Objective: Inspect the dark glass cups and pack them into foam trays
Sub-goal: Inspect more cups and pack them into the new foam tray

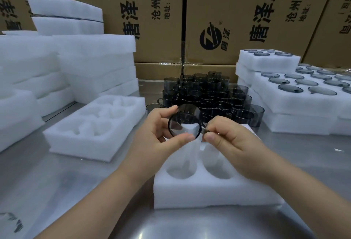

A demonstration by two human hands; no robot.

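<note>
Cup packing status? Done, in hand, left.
Done: the filled foam trays stacked on the right hold cups. In hand: one dark glass cup, left hand on its rim, right hand pinching its handle, above the front tray, whose visible pockets are empty. Left: the pile of loose cups behind, plus an empty tray on the left.

Both forearms bare, converging from the lower edge toward centre. Left hand [157, 132] raised, thumb below and forefinger above, gripping the rim of a cup [185, 122]. Right hand [233, 143] level with it, thumb and forefinger pinching the handle [204, 128]; wrist straight.
</note>
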